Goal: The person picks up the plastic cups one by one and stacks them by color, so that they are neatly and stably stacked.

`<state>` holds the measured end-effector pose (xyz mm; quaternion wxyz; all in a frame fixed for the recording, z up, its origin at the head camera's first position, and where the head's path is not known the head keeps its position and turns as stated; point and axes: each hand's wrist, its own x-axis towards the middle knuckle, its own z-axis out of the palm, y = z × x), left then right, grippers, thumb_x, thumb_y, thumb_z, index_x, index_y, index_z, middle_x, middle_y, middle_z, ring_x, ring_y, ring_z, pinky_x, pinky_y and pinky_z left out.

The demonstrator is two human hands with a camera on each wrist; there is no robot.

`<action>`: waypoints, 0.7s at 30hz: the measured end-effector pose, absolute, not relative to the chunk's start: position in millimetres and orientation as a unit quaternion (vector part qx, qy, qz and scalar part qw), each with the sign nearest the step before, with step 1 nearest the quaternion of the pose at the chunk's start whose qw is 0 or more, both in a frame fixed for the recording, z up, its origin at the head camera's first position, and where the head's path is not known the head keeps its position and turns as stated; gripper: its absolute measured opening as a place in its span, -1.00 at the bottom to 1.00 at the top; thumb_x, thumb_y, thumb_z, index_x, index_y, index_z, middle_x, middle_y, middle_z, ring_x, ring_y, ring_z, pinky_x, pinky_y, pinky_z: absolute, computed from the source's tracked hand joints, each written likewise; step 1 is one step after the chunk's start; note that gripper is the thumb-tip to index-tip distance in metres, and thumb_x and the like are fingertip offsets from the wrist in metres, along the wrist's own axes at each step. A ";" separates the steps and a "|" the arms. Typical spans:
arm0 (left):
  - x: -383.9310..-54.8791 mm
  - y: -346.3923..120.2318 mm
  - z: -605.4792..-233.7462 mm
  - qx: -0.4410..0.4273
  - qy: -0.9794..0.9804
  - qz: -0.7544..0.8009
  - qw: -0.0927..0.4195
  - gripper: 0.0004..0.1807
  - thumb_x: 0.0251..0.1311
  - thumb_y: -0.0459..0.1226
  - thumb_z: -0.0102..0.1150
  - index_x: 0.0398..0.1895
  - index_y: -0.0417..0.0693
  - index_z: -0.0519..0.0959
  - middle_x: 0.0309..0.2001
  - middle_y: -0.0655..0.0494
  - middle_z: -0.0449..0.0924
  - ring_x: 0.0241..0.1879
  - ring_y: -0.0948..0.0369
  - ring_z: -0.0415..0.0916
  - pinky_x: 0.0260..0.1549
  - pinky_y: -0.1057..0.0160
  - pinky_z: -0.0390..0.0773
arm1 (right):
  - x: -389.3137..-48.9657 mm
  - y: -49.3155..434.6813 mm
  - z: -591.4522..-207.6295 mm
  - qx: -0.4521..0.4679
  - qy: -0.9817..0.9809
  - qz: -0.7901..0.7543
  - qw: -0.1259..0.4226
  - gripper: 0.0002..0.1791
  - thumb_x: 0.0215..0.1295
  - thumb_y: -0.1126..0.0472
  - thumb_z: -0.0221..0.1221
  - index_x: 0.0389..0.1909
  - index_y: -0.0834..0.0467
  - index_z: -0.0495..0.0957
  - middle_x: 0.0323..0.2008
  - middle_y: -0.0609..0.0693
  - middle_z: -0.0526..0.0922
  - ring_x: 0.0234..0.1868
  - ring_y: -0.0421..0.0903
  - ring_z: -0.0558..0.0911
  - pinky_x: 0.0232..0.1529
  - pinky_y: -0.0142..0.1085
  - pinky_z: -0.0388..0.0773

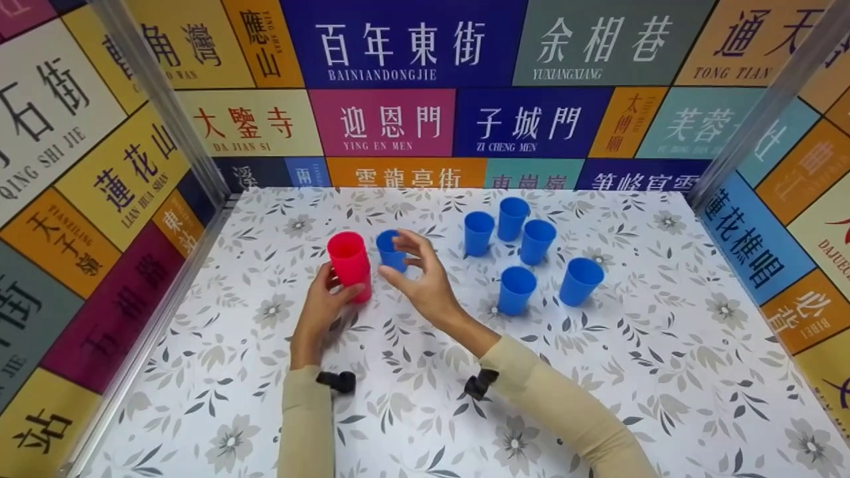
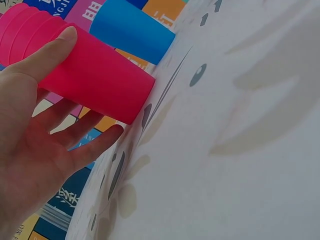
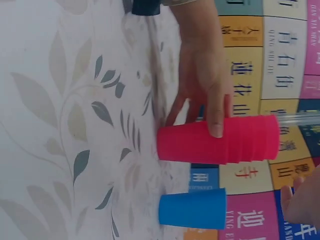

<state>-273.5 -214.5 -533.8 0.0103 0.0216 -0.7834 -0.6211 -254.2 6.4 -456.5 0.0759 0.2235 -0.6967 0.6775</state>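
On the left, a stack of several red cups (image 1: 348, 265) stands upright, one nested in another. My left hand (image 1: 317, 309) grips it from the left side, thumb (image 2: 57, 47) across the near face and fingers behind. Just right of the stack stands a single blue cup (image 1: 387, 247), mouth up; the left wrist view also shows this blue cup (image 2: 131, 30) beyond the red ones. My right hand (image 1: 430, 282) hovers by that cup with fingers and thumb spread, overlapping it in the head view. From the right wrist, the right hand (image 3: 305, 200) appears apart from the blue cup (image 3: 192, 209), above its mouth.
Several more blue cups (image 1: 518, 291) stand upright in a loose group at the right. The table (image 1: 412, 411) has a white cover with a grey floral print. Panels with printed signs (image 1: 392, 123) rise along the back and both sides. Each wrist wears a small black camera (image 1: 340, 382).
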 end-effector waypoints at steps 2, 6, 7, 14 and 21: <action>-273.7 -215.0 -534.1 0.020 -0.782 -0.623 0.012 -0.13 0.13 -0.07 0.45 0.47 0.04 0.23 0.41 -0.07 0.36 0.38 -0.04 0.33 0.37 -0.02 0.43 | -249.4 14.3 -454.3 0.238 -0.691 0.676 0.098 -0.29 0.24 0.36 0.32 0.39 0.23 0.30 0.27 0.18 0.50 0.33 0.15 0.46 0.34 0.09 0.40; -274.2 -214.6 -533.0 0.026 -0.782 -0.623 0.007 -0.16 0.16 -0.11 0.43 0.47 0.06 0.23 0.41 -0.05 0.36 0.39 -0.04 0.31 0.38 -0.03 0.41 | -242.0 34.3 -451.5 0.259 -0.695 0.656 0.140 -0.33 0.24 0.33 0.34 0.37 0.21 0.35 0.29 0.15 0.46 0.34 0.12 0.44 0.34 0.03 0.41; -274.2 -214.9 -533.0 0.025 -0.782 -0.623 0.005 -0.16 0.17 -0.13 0.43 0.48 0.05 0.22 0.41 -0.06 0.35 0.39 -0.05 0.31 0.38 -0.04 0.41 | -240.8 40.1 -451.8 0.262 -0.698 0.650 0.147 -0.33 0.23 0.33 0.34 0.36 0.21 0.36 0.30 0.16 0.44 0.35 0.12 0.43 0.34 -0.02 0.41; -274.2 -214.5 -531.6 0.031 -0.776 -0.630 0.002 -0.16 0.17 -0.16 0.43 0.48 0.03 0.21 0.41 -0.08 0.35 0.39 -0.05 0.31 0.39 -0.03 0.40 | -240.5 84.5 -452.5 0.230 -0.698 0.655 0.173 -0.31 0.19 0.38 0.31 0.36 0.32 0.32 0.34 0.22 0.37 0.36 0.01 0.41 0.36 -0.21 0.42; -273.7 -214.9 -532.0 0.035 -0.779 -0.626 -0.004 -0.12 0.17 -0.11 0.43 0.50 0.04 0.18 0.43 -0.08 0.33 0.40 -0.05 0.29 0.38 -0.03 0.41 | -255.4 141.4 -449.1 0.184 -0.659 0.696 0.218 -0.41 0.22 0.46 0.23 0.30 0.37 0.37 0.29 0.10 0.47 0.32 -0.16 0.45 0.33 -0.30 0.43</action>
